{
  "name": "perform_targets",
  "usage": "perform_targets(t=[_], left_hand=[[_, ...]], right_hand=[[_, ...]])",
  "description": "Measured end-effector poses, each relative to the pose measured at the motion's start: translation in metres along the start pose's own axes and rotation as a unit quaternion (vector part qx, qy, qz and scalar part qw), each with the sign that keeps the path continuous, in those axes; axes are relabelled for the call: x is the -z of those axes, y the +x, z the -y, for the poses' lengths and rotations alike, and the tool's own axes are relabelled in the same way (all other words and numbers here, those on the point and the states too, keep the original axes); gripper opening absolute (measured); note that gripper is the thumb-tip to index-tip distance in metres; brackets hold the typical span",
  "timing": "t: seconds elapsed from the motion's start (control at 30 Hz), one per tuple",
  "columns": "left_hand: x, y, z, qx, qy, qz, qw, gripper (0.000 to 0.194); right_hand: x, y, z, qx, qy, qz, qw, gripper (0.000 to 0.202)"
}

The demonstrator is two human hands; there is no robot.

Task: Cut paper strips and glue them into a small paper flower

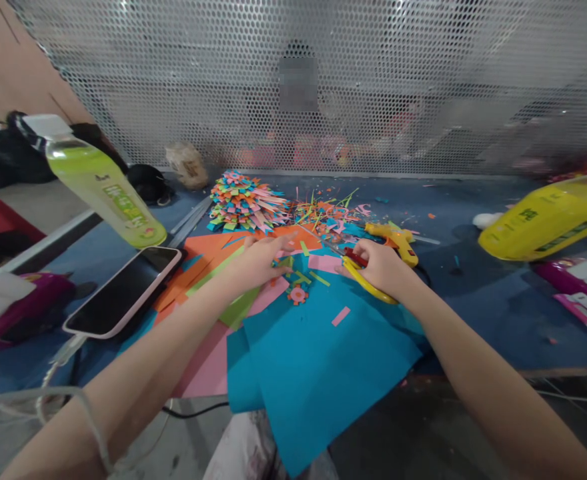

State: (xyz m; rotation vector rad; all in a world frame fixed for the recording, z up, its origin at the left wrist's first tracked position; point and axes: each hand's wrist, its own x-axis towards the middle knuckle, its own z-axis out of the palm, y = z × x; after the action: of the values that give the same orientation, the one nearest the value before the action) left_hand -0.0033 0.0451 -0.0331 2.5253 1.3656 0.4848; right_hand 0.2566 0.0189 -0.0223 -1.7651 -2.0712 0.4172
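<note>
My right hand (376, 263) is closed around scissors (371, 285) with red and yellow handles, their blades pointing up and left over the paper. My left hand (261, 260) reaches over the coloured sheets with its fingers apart. Just below its fingers lies a small paper flower (297, 294) with an orange rim and pink centre. A large blue sheet (318, 353) spreads under both hands and hangs over the table's front edge. On it are thin green strips (319, 278) and a small pink strip (341, 316). Orange sheets (208, 245) lie left of my left hand.
A fringed paper cone (243, 203) stands behind my hands, beside a heap of paper scraps (328, 217). A yellow glue gun (391, 235) lies behind my right hand. Left are a phone (123, 293) and a green drink bottle (108, 190); right, a yellow bottle (543, 217). Perforated metal (198, 80) closes the back.
</note>
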Motion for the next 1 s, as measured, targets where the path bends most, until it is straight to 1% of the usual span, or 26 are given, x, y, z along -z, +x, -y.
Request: perform_targets(t=[0.07,0.2,0.27,0.33,0.37,0.4,0.43,0.5,0.53,0.57,0.6,0.7,0.77,0.87,0.93,1.0], left_hand=[[0.0,-0.001,-0.002,0.0,0.003,0.005,1.0,0.055],[0.0,-0.001,-0.006,0.004,-0.018,-0.006,1.0,0.044],[0.001,-0.001,-0.007,0.011,-0.046,-0.014,0.999,0.04],[0.002,0.0,-0.007,0.019,-0.103,-0.037,0.994,0.038],[0.002,0.0,-0.007,0.024,-0.153,-0.054,0.986,0.037],[0.003,0.001,-0.008,0.028,-0.216,-0.074,0.973,0.037],[0.003,0.001,-0.011,0.031,-0.287,-0.096,0.953,0.038],[0.003,0.001,-0.019,0.035,-0.42,-0.135,0.897,0.04],[0.002,0.001,-0.025,0.039,-0.468,-0.148,0.87,0.04],[0.002,0.001,-0.032,0.047,-0.5,-0.158,0.85,0.04],[0.002,0.0,-0.04,0.062,-0.519,-0.163,0.837,0.04],[0.0,-0.002,-0.06,0.089,-0.555,-0.153,0.813,0.04],[-0.001,-0.003,-0.069,0.089,-0.574,-0.146,0.801,0.04],[-0.002,-0.004,-0.071,0.092,-0.588,-0.145,0.791,0.043],[-0.004,-0.005,-0.069,0.102,-0.585,-0.144,0.792,0.043],[-0.007,-0.005,-0.066,0.109,-0.582,-0.12,0.797,0.041]], right_hand=[[0.0,0.0,0.001,0.003,0.001,-0.002,1.0,0.032],[-0.001,-0.001,0.001,0.005,0.002,-0.01,1.0,0.031],[-0.001,-0.001,0.001,0.003,0.002,-0.009,1.0,0.03],[0.0,-0.002,0.002,0.001,0.009,-0.009,1.0,0.03],[0.0,-0.002,0.003,0.003,0.019,-0.011,1.0,0.03],[0.0,-0.003,0.004,0.01,0.036,-0.012,0.999,0.03],[0.0,-0.004,0.006,0.021,0.06,-0.014,0.998,0.03],[-0.001,-0.006,0.012,0.045,0.129,-0.02,0.99,0.031],[-0.002,-0.008,0.015,0.053,0.173,-0.021,0.983,0.032],[-0.003,-0.009,0.019,0.054,0.221,-0.018,0.973,0.033],[-0.004,-0.011,0.023,0.051,0.269,-0.013,0.962,0.035],[-0.007,-0.013,0.033,0.03,0.374,0.016,0.927,0.04],[-0.008,-0.013,0.036,0.014,0.4,0.017,0.916,0.042],[-0.009,-0.011,0.037,-0.009,0.421,0.01,0.907,0.045],[-0.008,-0.011,0.037,-0.02,0.432,0.013,0.902,0.046],[-0.006,-0.01,0.037,-0.03,0.439,0.017,0.898,0.047]])
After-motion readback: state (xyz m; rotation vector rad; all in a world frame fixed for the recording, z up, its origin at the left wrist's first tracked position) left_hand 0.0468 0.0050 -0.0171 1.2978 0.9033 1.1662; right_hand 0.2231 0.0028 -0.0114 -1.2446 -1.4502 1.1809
